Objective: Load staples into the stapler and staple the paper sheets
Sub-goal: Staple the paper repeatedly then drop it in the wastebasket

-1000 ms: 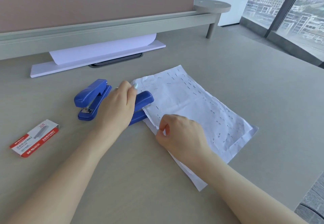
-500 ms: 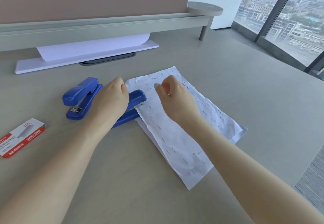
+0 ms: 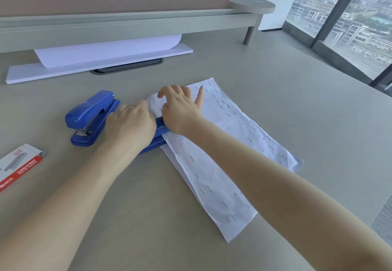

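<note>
My left hand [image 3: 129, 126] lies palm down on a blue stapler [image 3: 162, 126], gripping it; only the stapler's right end shows, closed over the left edge of the paper sheets [image 3: 233, 143]. The white, creased sheets carry several staples and lie diagonally on the desk. Fingers spread, my right hand [image 3: 180, 109] rests flat on the sheets' far left corner, right beside the stapler. A second blue stapler [image 3: 91, 111] sits just to the left, touching my left hand. A red and white staple box [image 3: 19, 164] lies at the left edge.
At the back, a stack of white paper [image 3: 106, 52] leans under a grey shelf rail [image 3: 127, 24], with a dark cable slot [image 3: 127, 67] in front of it. Large windows [image 3: 350, 26] stand to the right. The grey desk [image 3: 148, 207] stretches toward me.
My right hand has moved from the near left edge of the sheets up to their far corner next to the stapler. My left hand has stayed on the stapler.
</note>
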Demonstrator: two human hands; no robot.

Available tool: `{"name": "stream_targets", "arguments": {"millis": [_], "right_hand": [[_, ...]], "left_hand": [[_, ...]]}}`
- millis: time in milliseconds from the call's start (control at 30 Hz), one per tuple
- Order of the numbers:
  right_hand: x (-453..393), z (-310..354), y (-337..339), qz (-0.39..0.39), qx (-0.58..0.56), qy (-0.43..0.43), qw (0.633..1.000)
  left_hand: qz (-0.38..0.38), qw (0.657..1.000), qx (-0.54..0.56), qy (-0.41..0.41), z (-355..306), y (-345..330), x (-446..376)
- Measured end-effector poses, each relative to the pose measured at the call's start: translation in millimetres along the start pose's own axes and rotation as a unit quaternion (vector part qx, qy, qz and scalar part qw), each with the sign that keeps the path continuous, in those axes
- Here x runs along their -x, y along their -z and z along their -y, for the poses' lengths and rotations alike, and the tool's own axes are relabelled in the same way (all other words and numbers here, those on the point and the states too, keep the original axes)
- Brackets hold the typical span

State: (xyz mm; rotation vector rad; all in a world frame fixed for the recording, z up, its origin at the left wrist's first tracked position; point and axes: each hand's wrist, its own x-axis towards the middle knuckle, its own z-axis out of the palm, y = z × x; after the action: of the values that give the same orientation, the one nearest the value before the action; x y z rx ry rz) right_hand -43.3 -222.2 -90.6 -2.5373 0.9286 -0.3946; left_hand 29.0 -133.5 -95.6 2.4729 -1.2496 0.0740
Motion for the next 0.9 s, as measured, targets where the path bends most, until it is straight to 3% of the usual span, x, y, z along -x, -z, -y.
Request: {"name": "stream_targets", "arguments": {"millis": [333,633,767,900], "right_hand": [[-5.7,-14.3,-8.4,-0.01,-0.036,0.043,0.998],[-3.1,-17.4,-18.0,-0.008,-0.065,0.024,0.998],[1.6,-13.4,-16.7,-0.023,-0.068,-0.005,0.997],[13.2,-3.6,-5.1,-0.101,-0.157,-0.039,0.982]], "left_hand": [[0.02,0.999,-0.023,-0.034,-2.0,-3.4,-7.4],[0.035,0.997,-0.057,-0.038,-2.2,-6.3,-7.1],[0.036,0.999,-0.016,-0.03,-2.2,-4.1,-6.3],[-0.032,0.998,0.062,-0.01,0.3,-3.4,0.1]]}}
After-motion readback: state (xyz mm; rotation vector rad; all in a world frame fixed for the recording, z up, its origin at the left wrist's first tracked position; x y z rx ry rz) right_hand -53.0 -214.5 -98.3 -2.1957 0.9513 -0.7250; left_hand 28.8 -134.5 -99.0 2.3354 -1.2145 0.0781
